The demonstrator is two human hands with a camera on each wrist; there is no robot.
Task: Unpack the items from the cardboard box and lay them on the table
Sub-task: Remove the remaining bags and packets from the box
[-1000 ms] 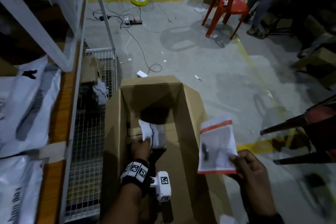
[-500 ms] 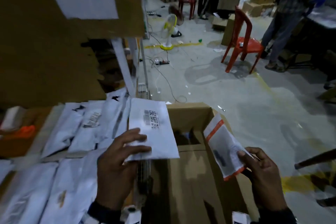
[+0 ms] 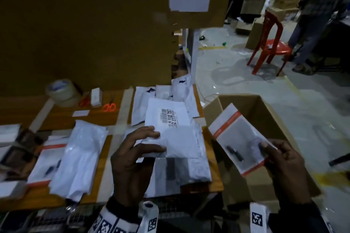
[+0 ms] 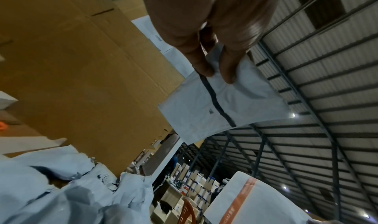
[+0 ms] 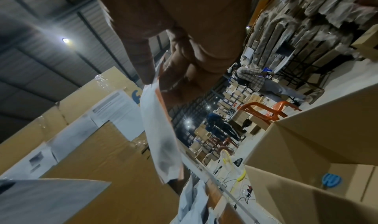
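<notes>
Pinching a white mailer (image 3: 171, 134) between thumb and fingers, the left hand (image 3: 132, 161) holds it above the table's (image 3: 98, 117) right edge, over other white packets (image 3: 79, 157) spread across the wooden top. The mailer carries a printed label with a barcode and a block of square codes; the text on it is too small to read. In the left wrist view its underside shows a dark seam line. The right hand (image 3: 284, 166) grips a clear pouch (image 3: 240, 138) with orange bands by its lower corner, above the open cardboard box (image 3: 265, 104), which stands on the floor just beside the table's right edge. A small dark item lies inside the pouch; the white lettering on its orange band is illegible. At the table's far edge sit a tape roll (image 3: 62, 92) and orange-handled scissors (image 3: 109, 106). A red chair (image 3: 270, 43) stands well apart on the floor.
</notes>
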